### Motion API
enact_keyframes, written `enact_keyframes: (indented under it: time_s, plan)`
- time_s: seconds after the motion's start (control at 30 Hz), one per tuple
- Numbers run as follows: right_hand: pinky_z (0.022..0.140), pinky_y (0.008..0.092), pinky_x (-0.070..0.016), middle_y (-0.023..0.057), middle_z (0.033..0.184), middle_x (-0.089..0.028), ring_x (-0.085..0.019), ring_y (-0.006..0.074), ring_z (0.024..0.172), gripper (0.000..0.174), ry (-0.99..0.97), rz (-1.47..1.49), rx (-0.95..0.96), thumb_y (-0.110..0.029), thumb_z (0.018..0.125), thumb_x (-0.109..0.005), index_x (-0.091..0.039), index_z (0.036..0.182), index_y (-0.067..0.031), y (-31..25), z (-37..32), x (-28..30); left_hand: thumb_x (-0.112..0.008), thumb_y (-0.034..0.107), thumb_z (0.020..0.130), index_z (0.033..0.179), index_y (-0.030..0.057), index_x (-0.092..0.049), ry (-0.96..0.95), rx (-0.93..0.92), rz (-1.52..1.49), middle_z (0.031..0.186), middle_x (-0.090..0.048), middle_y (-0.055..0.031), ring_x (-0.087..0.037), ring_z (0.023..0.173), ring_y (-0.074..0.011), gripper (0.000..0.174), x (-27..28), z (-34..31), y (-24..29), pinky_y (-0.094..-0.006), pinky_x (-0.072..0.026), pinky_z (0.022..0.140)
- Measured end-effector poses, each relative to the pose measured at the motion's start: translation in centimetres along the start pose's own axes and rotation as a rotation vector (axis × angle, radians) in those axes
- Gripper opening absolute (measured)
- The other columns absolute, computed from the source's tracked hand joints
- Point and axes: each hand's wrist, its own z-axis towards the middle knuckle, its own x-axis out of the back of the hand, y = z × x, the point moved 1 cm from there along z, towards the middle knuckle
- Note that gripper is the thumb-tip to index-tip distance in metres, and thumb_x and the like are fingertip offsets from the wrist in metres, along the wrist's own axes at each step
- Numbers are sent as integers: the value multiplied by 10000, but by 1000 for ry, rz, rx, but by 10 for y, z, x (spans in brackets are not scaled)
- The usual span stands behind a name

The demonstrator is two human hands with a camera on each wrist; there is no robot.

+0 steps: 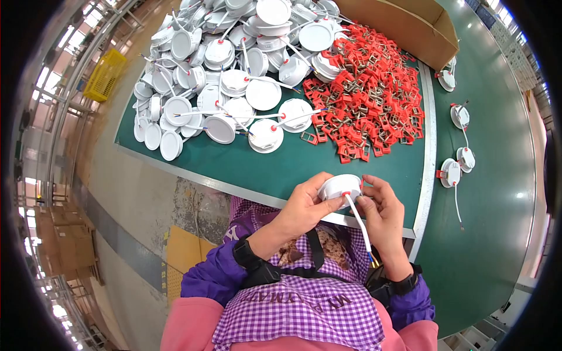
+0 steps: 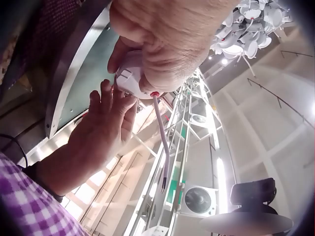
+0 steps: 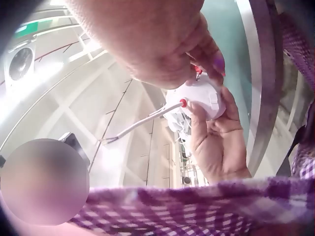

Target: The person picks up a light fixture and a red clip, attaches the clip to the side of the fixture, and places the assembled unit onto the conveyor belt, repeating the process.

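A round white downlight [image 1: 341,186] is up over the table's front edge, its back facing up. A white cable [image 1: 359,221] leaves it at a red grommet [image 3: 183,103] and hangs down to bare coloured wire ends. My left hand [image 1: 298,210] grips the downlight's left side, thumb on the back. With thumb and fingers, my right hand [image 1: 383,216] pinches a small red spring clip [image 3: 199,70] against the light's right side. Fingers partly hide the clip, but some of its metal shows in the right wrist view.
A large heap of white downlights [image 1: 219,52] covers the table's back left. Beside it lies a pile of red clips [image 1: 369,93], with a cardboard box [image 1: 404,29] behind. On the green surface [image 1: 486,234] to the right, past a metal rail [image 1: 430,117], sit several downlights [image 1: 449,172].
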Motion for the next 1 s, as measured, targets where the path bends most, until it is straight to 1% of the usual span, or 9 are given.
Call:
enact_keyframes:
  time_s: [0.17,0.3,0.37,0.4,0.57,0.67,0.77,0.93,1.0]
  plan:
    - [604,242,-516,106,856,-651,-619,115,685,339,-130,138,-125,23,846,-568,-512,1181,23,4,14,14,-610,82,868,1030,33,-530,15,51,-21,895,-574,1,-544,804,-50,187,4,1,8,-215,-463,689]
    - [521,293,-466,91,780,-624,-606,140,603,278,-111,-328,77,-35,843,-572,-577,1121,-30,3,43,25,-633,10,825,1095,9,-507,33,47,172,983,-591,-27,-573,884,-82,298,17,5,18,-234,-476,759]
    - [548,359,-469,117,779,-591,-613,242,633,280,63,-886,528,-33,821,-559,-591,1096,-80,11,60,28,-639,-1,811,1095,5,-508,50,17,157,994,-596,-34,-582,887,-90,313,22,4,27,-237,-481,761]
    - [580,397,-469,127,795,-562,-596,304,680,274,52,-968,484,-30,793,-543,-597,1053,-100,7,63,26,-643,-8,799,1096,3,-509,43,54,191,1005,-600,-40,-587,899,-99,326,24,3,32,-247,-487,773]
    - [597,392,-477,116,788,-552,-594,298,695,182,-34,-1126,443,-46,785,-544,-594,953,-92,5,63,23,-638,5,795,1092,11,-515,82,68,-13,1015,-606,-66,-609,917,-149,322,30,-1,34,-299,-507,817]
    - [609,374,-480,103,789,-535,-595,266,720,115,-121,-1206,446,-45,763,-553,-572,874,-69,-5,53,25,-581,85,845,1141,25,-477,77,114,-630,1054,-585,-130,-600,983,-276,320,35,3,18,-553,-474,885]
    - [618,369,-477,102,800,-517,-582,257,749,76,-174,-1245,490,-50,756,-553,-558,832,-46,-4,49,28,-574,90,847,1185,25,-439,51,220,-779,1106,-559,-147,-591,1001,-294,370,28,1,21,-609,-441,894]
    - [630,376,-474,110,831,-508,-563,259,750,87,-214,-1208,564,-41,729,-574,-548,811,-22,2,47,34,-564,44,838,1224,29,-412,-22,241,-684,1159,-536,-143,-589,1012,-283,415,25,-4,16,-505,-510,852]
    - [629,360,-483,116,842,-547,-580,259,756,108,-53,-1065,635,-10,737,-591,-528,825,-6,-1,45,34,-605,20,814,1201,27,-436,14,244,-460,1118,-564,-118,-602,981,-226,423,22,-7,20,-391,-547,773]
